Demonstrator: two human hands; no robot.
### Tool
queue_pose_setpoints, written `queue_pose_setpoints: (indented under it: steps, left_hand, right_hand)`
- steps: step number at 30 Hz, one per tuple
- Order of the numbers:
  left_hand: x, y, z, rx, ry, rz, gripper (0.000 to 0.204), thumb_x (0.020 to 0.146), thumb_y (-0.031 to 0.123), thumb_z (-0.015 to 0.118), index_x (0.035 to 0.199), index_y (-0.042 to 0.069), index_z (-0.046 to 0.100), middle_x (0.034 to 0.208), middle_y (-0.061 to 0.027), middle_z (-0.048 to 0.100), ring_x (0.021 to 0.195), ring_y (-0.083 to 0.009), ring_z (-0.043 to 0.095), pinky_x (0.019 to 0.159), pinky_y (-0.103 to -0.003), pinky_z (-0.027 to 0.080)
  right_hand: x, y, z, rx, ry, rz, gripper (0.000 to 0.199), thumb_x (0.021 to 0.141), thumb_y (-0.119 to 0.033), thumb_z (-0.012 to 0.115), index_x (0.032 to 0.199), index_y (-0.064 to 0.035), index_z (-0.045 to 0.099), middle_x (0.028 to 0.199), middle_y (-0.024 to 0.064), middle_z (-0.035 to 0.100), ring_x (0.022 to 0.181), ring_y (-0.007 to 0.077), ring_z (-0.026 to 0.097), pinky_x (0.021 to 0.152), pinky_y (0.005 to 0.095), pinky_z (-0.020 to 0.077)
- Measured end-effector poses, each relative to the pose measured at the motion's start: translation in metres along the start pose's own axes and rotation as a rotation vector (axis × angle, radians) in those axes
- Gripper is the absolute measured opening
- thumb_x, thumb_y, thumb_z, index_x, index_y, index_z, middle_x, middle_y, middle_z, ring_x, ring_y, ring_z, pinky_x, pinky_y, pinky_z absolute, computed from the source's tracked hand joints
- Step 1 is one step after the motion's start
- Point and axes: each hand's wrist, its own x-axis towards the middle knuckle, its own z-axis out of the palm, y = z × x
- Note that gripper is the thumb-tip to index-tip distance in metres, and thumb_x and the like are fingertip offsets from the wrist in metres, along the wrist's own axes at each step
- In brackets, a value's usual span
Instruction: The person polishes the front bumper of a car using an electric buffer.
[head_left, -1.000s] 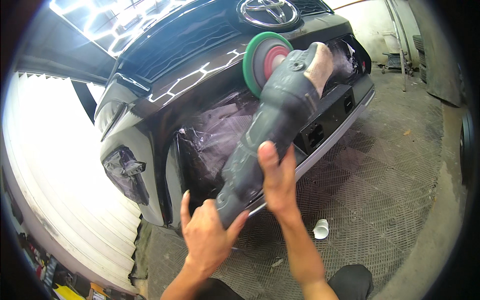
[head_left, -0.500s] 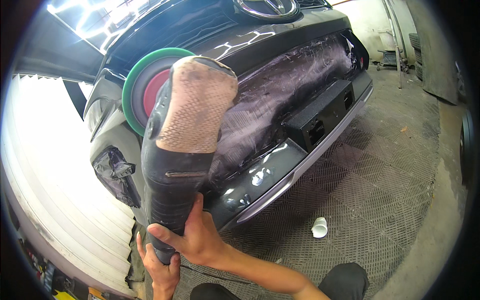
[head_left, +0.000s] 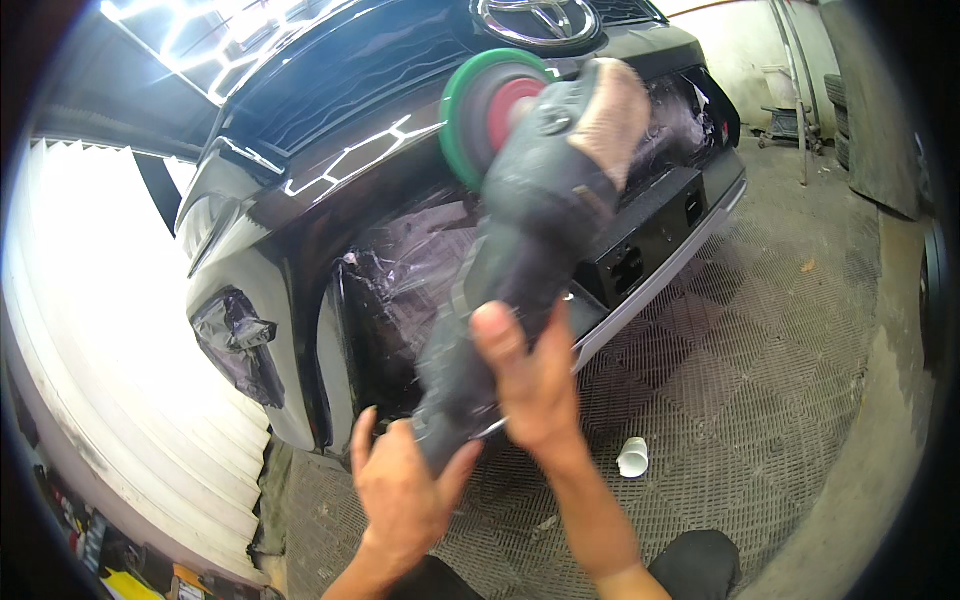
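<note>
A black polisher (head_left: pixel 545 215), blurred by motion, slants up and to the right in front of a car's dark front bumper (head_left: pixel 400 150). Its head end is covered in worn tan material, and a round green-and-grey pad (head_left: pixel 460 120) with a red centre faces the glossy panel below the grille. I cannot tell whether the pad touches the paint. My left hand (head_left: pixel 405 490) is closed round the rear end of the handle. Farther up, my right hand (head_left: pixel 540 390) grips the body from its right side, thumb across the top.
Plastic film (head_left: pixel 410 245) covers the lower grille opening, and black film (head_left: pixel 235 335) is stuck at the bumper's left side. A white cup (head_left: pixel 633 458) lies on the grated floor mat (head_left: pixel 720 400). White corrugated panels (head_left: pixel 110 330) stand on the left. A cart (head_left: pixel 790 125) is at the far right.
The polisher has swung to the right and tilted, carrying its pad from the bumper's left end toward the middle under the emblem. Both my hands moved right with it, keeping their grip.
</note>
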Motion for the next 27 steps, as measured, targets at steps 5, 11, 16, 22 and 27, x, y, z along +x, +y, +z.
queue_pose_setpoints:
  steps: [5, 11, 16, 22, 27]
  left_hand:
    - [0.035, 0.054, 0.032, -0.309, -0.160, 0.128, 0.058, 0.100, 0.052, 0.069, 0.102, -0.005, 0.059, 0.082, -0.0234, 0.069, 0.080, -0.0446, 0.069, 0.101, -0.055, 0.051]
    - [0.043, 0.091, 0.082, -0.872, -0.074, 0.303, 0.068, 0.102, 0.061, 0.061, 0.109, -0.007, 0.064, 0.097, -0.0233, 0.068, 0.095, -0.0429, 0.069, 0.096, -0.052, 0.053]
    - [0.067, 0.144, 0.094, -1.495, -0.380, 0.103, 0.111, 0.093, 0.082, 0.058, 0.151, -0.011, 0.039, 0.146, -0.0370, 0.054, 0.139, -0.0462, 0.055, 0.117, -0.052, 0.044]
    - [0.078, 0.200, 0.076, -2.398, -0.229, 0.182, 0.105, 0.090, 0.071, 0.073, 0.156, -0.002, 0.038, 0.148, -0.0321, 0.056, 0.141, -0.0416, 0.055, 0.117, -0.050, 0.043]
    - [0.060, 0.150, 0.074, -2.450, -0.249, 0.131, 0.081, 0.082, 0.054, 0.086, 0.135, -0.002, 0.060, 0.123, -0.0250, 0.070, 0.115, -0.0333, 0.069, 0.100, -0.044, 0.053]
  right_hand:
    - [0.026, -0.037, -0.071, -0.022, 0.082, 0.109, 0.065, 0.087, -0.034, 0.083, 0.135, 0.0012, 0.056, 0.115, 0.0103, 0.065, 0.099, 0.0196, 0.065, 0.092, 0.0374, 0.0547]
    - [-0.004, -0.069, -0.134, -0.452, 0.319, -0.189, 0.065, 0.082, -0.032, 0.075, 0.132, 0.0039, 0.056, 0.109, 0.0181, 0.071, 0.092, 0.0274, 0.075, 0.080, 0.0376, 0.0632]
    - [-0.032, -0.155, -0.131, -0.747, 0.243, -0.125, 0.064, 0.086, -0.042, 0.077, 0.126, 0.0045, 0.057, 0.098, 0.0182, 0.071, 0.076, 0.0238, 0.071, 0.067, 0.0349, 0.0613]
    - [-0.061, -0.187, -0.092, -1.032, 0.148, -0.015, 0.102, 0.068, -0.059, 0.093, 0.135, 0.0072, 0.054, 0.105, 0.0153, 0.069, 0.089, 0.0248, 0.069, 0.077, 0.0366, 0.0561]
    - [-0.093, -0.170, -0.047, -1.236, 0.271, 0.221, 0.122, 0.058, -0.049, 0.099, 0.155, 0.0008, 0.044, 0.140, 0.0130, 0.062, 0.129, 0.0293, 0.060, 0.111, 0.0446, 0.0467]
